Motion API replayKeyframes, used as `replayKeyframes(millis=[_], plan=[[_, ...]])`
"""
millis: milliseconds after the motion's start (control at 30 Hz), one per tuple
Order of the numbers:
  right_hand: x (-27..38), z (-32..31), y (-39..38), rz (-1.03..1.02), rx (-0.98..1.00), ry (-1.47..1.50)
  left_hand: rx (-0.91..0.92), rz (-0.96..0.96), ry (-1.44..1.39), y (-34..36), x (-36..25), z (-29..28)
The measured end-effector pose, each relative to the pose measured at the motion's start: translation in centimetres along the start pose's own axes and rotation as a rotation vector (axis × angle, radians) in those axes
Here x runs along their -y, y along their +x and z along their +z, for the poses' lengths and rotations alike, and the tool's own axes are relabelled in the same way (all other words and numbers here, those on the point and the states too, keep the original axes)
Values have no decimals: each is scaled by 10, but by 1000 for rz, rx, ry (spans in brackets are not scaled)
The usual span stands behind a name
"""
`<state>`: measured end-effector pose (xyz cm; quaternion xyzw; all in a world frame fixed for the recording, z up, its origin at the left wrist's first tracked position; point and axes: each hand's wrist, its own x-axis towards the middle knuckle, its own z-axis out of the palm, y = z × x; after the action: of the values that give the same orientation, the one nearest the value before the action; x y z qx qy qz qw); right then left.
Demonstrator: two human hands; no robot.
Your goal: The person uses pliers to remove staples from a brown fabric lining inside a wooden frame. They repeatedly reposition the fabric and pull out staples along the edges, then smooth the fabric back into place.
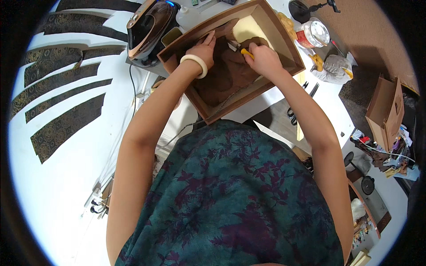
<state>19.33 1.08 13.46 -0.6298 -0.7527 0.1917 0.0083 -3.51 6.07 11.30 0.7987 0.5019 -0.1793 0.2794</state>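
Right hand (265, 64), grip clenched on a yellow-handled tool (247, 53), left hand (205, 52), grip released, flat-fingered over brown material (222, 82), both inside a brown box (289, 49)

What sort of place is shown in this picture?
Probably a sewing or craft workshop: dark patterned pieces, which look like cut fabric, are laid out on the left, what looks like an iron stands beside the open box, and scissors lie to the right.
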Motion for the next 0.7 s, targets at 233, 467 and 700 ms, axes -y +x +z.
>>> replayKeyframes(millis=[233,467,700], plan=[[-9,3,16,-92,-50,48,-358,198,-322,15,33,22],[-7,6,22,-28,-21,60,-131,17,-765,16,40,0],[-10,-2,33,29,16,34,-216,34,-1089,16,43,0]])
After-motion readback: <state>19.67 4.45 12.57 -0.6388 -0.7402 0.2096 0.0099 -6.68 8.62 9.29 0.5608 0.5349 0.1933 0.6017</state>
